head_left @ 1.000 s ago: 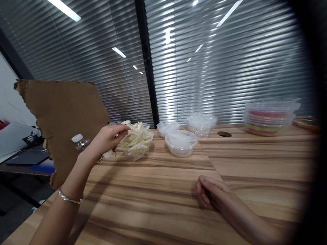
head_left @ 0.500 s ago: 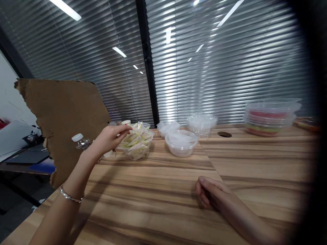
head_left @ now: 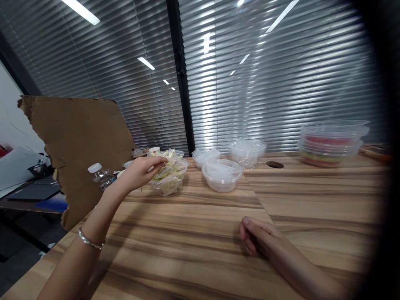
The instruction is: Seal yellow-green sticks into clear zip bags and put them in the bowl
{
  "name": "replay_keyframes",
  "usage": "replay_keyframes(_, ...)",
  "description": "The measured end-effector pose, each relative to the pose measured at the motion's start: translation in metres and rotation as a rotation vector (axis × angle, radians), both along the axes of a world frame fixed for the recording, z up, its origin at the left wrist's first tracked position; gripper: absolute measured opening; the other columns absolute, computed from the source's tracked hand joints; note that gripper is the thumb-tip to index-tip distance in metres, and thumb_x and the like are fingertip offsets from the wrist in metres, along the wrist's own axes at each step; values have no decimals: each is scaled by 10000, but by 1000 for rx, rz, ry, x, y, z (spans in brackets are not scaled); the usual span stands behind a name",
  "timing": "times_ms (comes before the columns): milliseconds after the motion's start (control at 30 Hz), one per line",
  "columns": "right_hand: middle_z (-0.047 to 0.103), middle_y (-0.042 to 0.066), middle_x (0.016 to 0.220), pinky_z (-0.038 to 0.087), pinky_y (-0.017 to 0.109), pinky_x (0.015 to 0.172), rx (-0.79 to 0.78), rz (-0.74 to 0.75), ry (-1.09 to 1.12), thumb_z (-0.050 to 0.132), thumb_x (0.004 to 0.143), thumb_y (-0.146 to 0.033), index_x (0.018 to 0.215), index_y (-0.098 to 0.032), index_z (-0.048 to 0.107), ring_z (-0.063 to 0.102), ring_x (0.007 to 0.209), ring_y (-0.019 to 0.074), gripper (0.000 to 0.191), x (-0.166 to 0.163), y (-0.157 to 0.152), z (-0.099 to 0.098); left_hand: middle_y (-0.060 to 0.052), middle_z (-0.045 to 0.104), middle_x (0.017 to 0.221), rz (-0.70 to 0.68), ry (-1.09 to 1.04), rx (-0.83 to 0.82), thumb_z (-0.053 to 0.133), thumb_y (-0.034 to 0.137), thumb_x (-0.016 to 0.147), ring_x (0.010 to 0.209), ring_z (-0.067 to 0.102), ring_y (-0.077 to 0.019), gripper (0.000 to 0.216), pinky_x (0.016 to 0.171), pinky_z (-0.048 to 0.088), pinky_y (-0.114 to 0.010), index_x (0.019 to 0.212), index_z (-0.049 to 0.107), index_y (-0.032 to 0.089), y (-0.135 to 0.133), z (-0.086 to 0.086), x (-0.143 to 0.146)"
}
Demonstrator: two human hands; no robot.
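My left hand point(head_left: 142, 171) reaches forward over the wooden table point(head_left: 193, 233), its fingers curled onto the rim and contents of a clear plastic bowl point(head_left: 170, 177) filled with pale green and yellow packets. I cannot tell whether the fingers pinch a packet. My right hand point(head_left: 254, 234) rests on the table in front of me, fingers loosely curled, with nothing in it.
A water bottle point(head_left: 99, 174) and a torn cardboard sheet point(head_left: 78, 137) stand at the left edge. Empty clear tubs point(head_left: 221, 175) and lids point(head_left: 246, 152) sit behind the bowl. Stacked lidded containers point(head_left: 331, 141) with red and green contents stand at the far right, near a cable hole point(head_left: 274, 164).
My left hand has moved slightly right and down onto the bowl of packets. My right hand has stayed where it was.
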State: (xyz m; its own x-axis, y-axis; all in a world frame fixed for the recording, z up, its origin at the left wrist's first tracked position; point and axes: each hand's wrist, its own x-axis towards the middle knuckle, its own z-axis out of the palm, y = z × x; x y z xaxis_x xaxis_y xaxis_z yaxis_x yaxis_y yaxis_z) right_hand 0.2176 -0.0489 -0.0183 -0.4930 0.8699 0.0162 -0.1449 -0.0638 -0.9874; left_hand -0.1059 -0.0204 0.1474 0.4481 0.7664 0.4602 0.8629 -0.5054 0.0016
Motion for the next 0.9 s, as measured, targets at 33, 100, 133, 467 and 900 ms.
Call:
replay_keyframes(33, 470, -10, 518, 284, 266, 535, 5, 1, 0, 410, 885, -488, 678, -161, 559, 427, 520, 116, 415, 0, 1, -1, -67, 678, 1050, -11, -22, -3, 414, 312, 899, 944, 622, -211, 314, 822, 470, -305, 1114, 614, 199, -1, 0, 1)
replay_keyframes(100, 479, -8, 520, 287, 267, 539, 14, -1, -9, 406, 886, -492, 684, -161, 561, 434, 519, 118, 417, 0, 2, -3, -61, 689, 1012, -29, -78, -4, 423, 307, 896, 927, 629, -202, 298, 805, 473, -291, 1088, 626, 202, -2, 1, 2)
replay_keyframes(133, 483, -6, 521, 288, 269, 541, 17, -3, -17, 404, 886, -494, 684, -160, 562, 436, 520, 119, 421, 1, 2, -4, -58, 694, 993, -35, -108, -2, 424, 308, 896, 920, 632, -199, 292, 791, 476, -282, 1074, 630, 203, -3, 2, 3)
replay_keyframes(467, 477, -3, 525, 293, 280, 568, 6, -19, -104, 399, 855, -556, 660, -161, 555, 438, 537, 128, 467, -1, -2, 9, -46, 685, 1034, 35, -173, 78, 393, 369, 904, 910, 635, -195, 322, 797, 476, -281, 1062, 625, 212, -4, 6, -2)
replay_keyframes(900, 480, -3, 538, 301, 283, 581, 54, 17, -139, 377, 864, -548, 666, -163, 551, 445, 550, 132, 466, 1, -1, 7, -28, 666, 1074, 40, -50, 74, 389, 370, 916, 977, 602, -191, 308, 837, 443, -275, 1066, 620, 231, 3, 1, -6)
